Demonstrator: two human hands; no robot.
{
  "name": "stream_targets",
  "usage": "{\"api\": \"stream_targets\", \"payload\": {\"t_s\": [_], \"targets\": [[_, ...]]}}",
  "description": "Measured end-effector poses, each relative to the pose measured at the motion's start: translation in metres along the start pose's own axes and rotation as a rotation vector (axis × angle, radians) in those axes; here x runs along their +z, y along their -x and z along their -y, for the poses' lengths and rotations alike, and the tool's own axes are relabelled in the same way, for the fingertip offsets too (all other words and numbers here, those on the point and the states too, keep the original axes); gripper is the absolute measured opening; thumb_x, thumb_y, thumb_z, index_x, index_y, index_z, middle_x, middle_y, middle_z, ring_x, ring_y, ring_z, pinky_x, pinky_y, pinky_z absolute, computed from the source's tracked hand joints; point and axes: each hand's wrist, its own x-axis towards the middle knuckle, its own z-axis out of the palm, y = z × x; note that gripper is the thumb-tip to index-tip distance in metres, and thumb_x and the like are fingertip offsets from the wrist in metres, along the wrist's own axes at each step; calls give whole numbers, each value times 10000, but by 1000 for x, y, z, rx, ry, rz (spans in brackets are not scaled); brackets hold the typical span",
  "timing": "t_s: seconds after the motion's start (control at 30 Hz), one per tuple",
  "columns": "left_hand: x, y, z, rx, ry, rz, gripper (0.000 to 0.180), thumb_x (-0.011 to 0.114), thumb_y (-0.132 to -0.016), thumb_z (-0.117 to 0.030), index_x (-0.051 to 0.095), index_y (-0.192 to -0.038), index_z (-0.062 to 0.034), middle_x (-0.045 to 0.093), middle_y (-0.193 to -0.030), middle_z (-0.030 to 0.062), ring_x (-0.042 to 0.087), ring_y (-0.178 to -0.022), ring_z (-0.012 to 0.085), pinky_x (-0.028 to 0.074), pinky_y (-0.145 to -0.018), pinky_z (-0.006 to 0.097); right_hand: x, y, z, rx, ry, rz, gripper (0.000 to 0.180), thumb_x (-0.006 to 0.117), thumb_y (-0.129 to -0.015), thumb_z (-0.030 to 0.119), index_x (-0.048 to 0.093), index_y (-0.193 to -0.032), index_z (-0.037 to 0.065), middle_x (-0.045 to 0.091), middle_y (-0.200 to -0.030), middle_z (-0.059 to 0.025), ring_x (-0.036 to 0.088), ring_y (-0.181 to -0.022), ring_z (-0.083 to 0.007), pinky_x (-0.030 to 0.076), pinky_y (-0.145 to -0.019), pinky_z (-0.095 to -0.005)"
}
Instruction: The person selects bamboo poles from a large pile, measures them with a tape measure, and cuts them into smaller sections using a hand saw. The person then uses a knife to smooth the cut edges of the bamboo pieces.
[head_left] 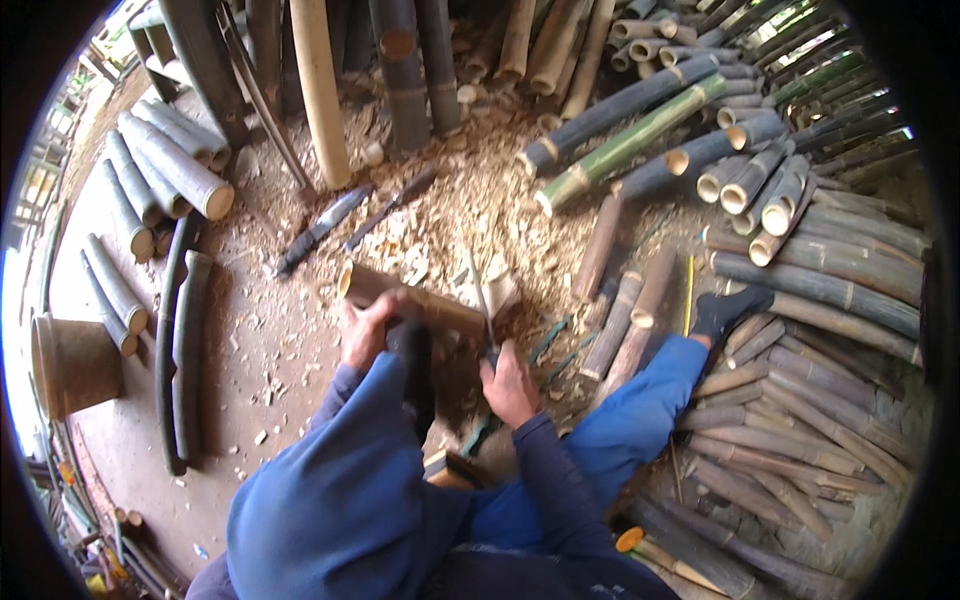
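A short brown bamboo section [420, 297] lies almost flat in front of me on a bed of chips. My left hand [366, 330] grips its near side, close to the open left end. My right hand [508, 384] is closed on the handle of a cutting tool whose thin blade [482, 292] stands up against the right end of the section. A dark stick-like object [416, 375] runs down between my hands. My right leg in blue trousers stretches out to the right, with a black sock [728, 308] resting on bamboo poles.
Bamboo poles are stacked at right [830, 290] and top [620, 110]. Cut grey sections [170, 165] lie at left, beside two long split halves [185, 350] and a brown bucket [75, 365]. Two long dark tools [325, 228] lie on the chip-covered floor [450, 215].
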Motion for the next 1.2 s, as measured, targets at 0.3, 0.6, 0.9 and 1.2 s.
{"api": "stream_targets", "payload": {"t_s": [0.3, 0.6, 0.9, 1.2], "targets": [[-9, -12, 47, 78, -89, -68, 420, 906, -730, -57, 671, -1069, 27, 735, -918, 106, 714, -787, 207, 590, -752, 336, -20, 3, 28, -12, -105, -46, 313, 630, -976, 226, 483, -1119, -10, 683, -857, -288, 681, -801, -488, 515, -677, -572], [-6, -10, 49, 107, -136, 39, 351, 869, -780, -110, 746, -1052, 75, 752, -1002, 108, 719, -886, 191, 583, -828, 345, -69, 10, 63, -97, -323, -208, 273, 640, -986, 210, 484, -1058, -2, 666, -873, -273, 672, -778, -468, 517, -652, -525], [-10, -14, 40, 92, -172, 85, 402, 889, -747, -104, 715, -1071, 56, 745, -1001, 114, 713, -906, 199, 583, -836, 335, -52, 4, 48, -31, -212, -86, 347, 624, -988, 266, 493, -1107, -32, 686, -924, -291, 680, -785, -482, 518, -670, -562], [-18, -16, 30, 133, -306, 141, 549, 921, -688, -114, 621, -1134, -4, 719, -1010, 113, 692, -914, 194, 581, -840, 324, -22, 3, 14, 51, -164, 56, 348, 628, -971, 288, 494, -1093, -10, 676, -970, -293, 673, -863, -497, 525, -734, -575]]}}
